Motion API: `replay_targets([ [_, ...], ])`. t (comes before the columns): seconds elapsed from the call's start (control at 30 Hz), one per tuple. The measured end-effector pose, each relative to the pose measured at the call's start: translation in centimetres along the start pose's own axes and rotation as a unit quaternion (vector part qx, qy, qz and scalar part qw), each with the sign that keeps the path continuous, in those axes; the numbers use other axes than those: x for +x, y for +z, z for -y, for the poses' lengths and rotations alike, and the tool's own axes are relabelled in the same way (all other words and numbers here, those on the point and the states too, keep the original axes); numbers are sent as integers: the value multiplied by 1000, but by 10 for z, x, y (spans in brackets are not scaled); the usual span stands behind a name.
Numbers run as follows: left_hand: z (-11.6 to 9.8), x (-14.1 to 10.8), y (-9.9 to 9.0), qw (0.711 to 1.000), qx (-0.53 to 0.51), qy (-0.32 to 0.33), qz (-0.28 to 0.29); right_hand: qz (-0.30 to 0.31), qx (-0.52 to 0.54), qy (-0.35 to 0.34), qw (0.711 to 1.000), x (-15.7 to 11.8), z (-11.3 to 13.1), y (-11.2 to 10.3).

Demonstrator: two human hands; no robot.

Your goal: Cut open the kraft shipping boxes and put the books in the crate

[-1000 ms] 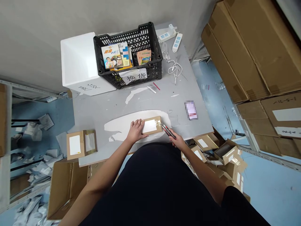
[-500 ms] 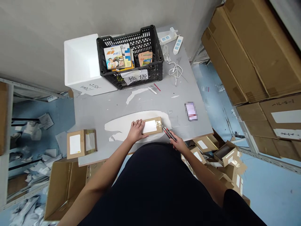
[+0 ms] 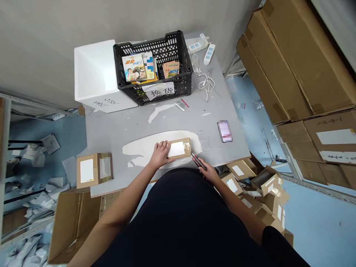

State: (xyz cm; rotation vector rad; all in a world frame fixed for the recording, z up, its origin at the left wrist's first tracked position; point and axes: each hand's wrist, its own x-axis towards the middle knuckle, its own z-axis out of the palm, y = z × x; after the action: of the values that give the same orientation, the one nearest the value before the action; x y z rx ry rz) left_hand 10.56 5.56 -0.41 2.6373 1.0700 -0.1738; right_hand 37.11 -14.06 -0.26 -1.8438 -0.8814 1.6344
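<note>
Left hand [image 3: 160,155] flat on cardboard mailer box [image 3: 179,148], fingers [image 3: 164,147] spread, pressing down; box lying on grey table [image 3: 116,137], tape at right end. Right hand [image 3: 208,174] just right of box, fingers [image 3: 208,171] curled around red-and-black utility knife [image 3: 198,161], knife tip touching or almost touching box corner, cannot tell which. 2nd mailer box [image 3: 88,171] well left of box, pixelated item [image 3: 224,131] right of box. Beyond box: black plastic crate [image 3: 178,79] holding books [image 3: 130,68], white foam box [image 3: 94,70], 2 white power strips [image 3: 209,53]
</note>
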Motion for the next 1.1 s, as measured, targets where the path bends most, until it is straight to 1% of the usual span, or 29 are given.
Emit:
replay_targets([
  [0.07, 0, 0, -1, 1000, -4, 0, -1, -16, 4, -1, 1000, -2, 0, -2],
  [0.17, 0, 0, -1, 1000, -5, -4, -3, -62, 29, 11, 998, -3, 3, -5],
  [0.27, 0, 0, 0, 1000, -6, -1, -4, -87, 61, 14, 994, 2, 8, -7],
  [0.43, 2, -1, 1, 1000, -8, 5, -6, -87, 75, 2, 993, 20, 18, -6],
  [0.53, 2, -1, 2, 1000, -12, 4, -9, -70, 65, 1, 995, 25, 18, -4],
  [0.67, 3, -2, 5, 1000, -21, 4, -15, -61, 22, -13, 998, 25, 15, -3],
  [0.93, 2, -1, 5, 999, -37, -4, -21, -88, -111, -56, 988, 14, 16, -10],
  [1.1, 2, 0, 5, 999, -34, -6, -23, -94, -143, -85, 981, 7, 15, -7],
])
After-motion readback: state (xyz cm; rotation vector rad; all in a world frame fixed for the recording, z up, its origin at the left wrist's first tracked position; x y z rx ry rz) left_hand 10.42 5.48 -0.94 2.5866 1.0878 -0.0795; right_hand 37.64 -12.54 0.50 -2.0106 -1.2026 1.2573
